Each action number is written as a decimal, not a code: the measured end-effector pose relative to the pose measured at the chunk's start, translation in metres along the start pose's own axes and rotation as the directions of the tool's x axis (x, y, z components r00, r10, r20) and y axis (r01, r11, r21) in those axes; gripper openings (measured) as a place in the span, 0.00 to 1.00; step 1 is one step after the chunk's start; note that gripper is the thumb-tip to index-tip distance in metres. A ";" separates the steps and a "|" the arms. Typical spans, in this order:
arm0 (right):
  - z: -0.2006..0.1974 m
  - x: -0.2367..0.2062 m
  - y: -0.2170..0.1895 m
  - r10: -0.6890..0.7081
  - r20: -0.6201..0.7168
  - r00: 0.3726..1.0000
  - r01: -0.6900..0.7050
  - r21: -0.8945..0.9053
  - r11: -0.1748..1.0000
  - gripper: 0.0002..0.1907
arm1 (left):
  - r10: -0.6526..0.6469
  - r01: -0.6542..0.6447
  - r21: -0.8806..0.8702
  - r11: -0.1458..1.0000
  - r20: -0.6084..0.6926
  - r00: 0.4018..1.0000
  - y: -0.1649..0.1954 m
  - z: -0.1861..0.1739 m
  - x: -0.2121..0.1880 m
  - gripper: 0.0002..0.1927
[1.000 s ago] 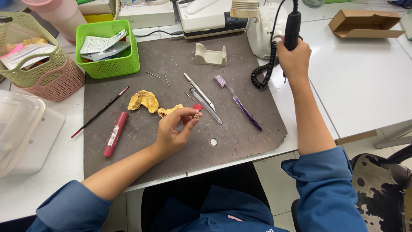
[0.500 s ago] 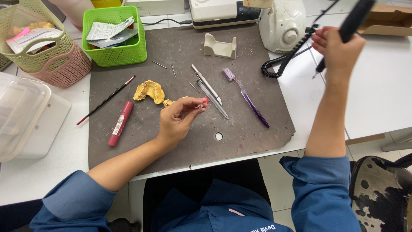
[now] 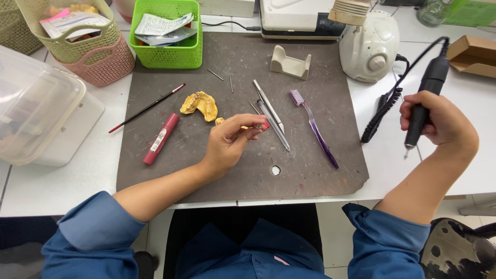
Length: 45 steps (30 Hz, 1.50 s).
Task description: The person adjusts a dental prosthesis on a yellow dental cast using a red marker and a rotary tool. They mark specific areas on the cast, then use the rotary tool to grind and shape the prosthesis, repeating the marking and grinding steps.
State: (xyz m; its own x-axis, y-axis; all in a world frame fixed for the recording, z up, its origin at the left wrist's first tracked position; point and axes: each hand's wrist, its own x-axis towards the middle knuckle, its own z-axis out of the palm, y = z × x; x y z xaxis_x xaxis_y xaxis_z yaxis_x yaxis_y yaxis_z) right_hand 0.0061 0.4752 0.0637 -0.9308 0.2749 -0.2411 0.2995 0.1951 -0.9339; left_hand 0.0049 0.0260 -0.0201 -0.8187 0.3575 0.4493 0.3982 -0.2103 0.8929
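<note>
Handpiece in one hand, small yellow piece pinched in the other

The right hand (image 3: 436, 121) is closed around a black rotary handpiece (image 3: 421, 106), held off to the right above the white counter (image 3: 392, 155), well apart from the grey work mat (image 3: 232, 170). Its long axis runs near upright, leaning a little right at the top: the fine bur tip points down toward the counter, and the black cable leaves the upper end and curls back toward the white motor unit (image 3: 369, 46).

The left hand (image 3: 230, 142) rests over the middle of the mat, fingertips pinched on a small yellowish piece with a red bit at its end; its exact shape is too small to tell. It points right, toward the metal instruments (image 3: 271, 116) just beside it.

By my reading, this is the pause between picking up tool and workpiece and bringing them together. The next move likely calls for closing the wide gap between the hands and lining the bur tip up with the pinched piece.

A yellow dental cast (image 3: 199, 103) lies on the mat to the left, a purple toothbrush (image 3: 315, 126) to the right
</note>
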 end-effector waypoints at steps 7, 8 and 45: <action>0.018 0.008 0.009 -0.558 0.376 0.740 -0.077 0.871 0.485 0.25 | -0.048 0.052 -0.106 0.993 0.045 0.998 -0.004 0.004 -0.003 0.12; 0.031 0.008 0.013 -0.600 0.281 0.749 0.027 0.891 0.452 0.24 | -0.084 0.093 -0.165 0.982 0.058 0.995 -0.004 0.004 -0.003 0.12; 0.215 -0.086 0.025 -0.928 0.278 0.249 0.960 0.051 0.274 0.19 | -0.243 0.255 -0.208 0.944 0.084 0.966 0.004 0.018 -0.022 0.10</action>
State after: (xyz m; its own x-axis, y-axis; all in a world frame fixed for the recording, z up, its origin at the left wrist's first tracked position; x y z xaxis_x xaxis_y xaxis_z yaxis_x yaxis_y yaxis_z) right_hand 0.0481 0.2537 0.0039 -0.5683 -0.3739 0.7330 -0.8227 0.2692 -0.5007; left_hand 0.0320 0.0336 -0.0254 -0.8530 0.4732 0.2200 0.0812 -0.2962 0.9517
